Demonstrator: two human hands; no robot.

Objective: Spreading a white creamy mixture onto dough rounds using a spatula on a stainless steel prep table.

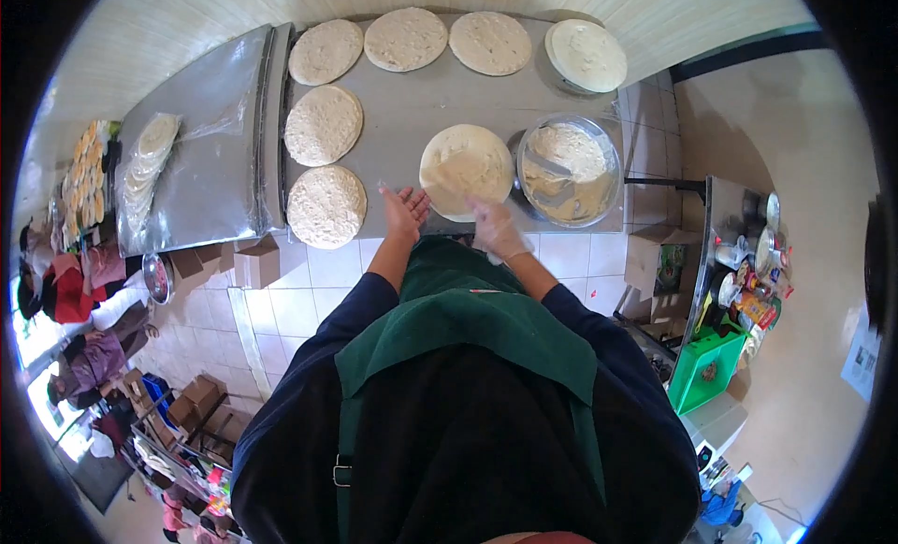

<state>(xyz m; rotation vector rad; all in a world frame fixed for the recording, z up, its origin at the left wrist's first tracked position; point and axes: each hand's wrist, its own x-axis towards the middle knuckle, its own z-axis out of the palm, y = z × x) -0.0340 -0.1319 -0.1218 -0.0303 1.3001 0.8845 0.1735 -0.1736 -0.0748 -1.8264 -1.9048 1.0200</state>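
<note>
My bare left hand (pixel 405 213) is palm up with its fingers apart, just left of a pale flat round (pixel 466 165), probably dough. My right hand (pixel 498 228), in a clear plastic glove, is at the near edge of that round and blurred. A faint tan streak runs from its fingers over the round; whether it is a held tool I cannot tell. Right of the round stands a metal bowl (pixel 617 183) holding a creamy, lumpy mixture (pixel 579 147). Several rounds with a bumpy surface lie along the left and far sides, one of them (pixel 326 207) nearest my left hand.
At the far right corner of the grey table (pixel 393 137), a pale round (pixel 588 56) rests on a stack or container. Flat wrapped rounds (pixel 151 151) lie on the left table. A side table at right holds packets and a green tray (pixel 705 372). Other people are at far left.
</note>
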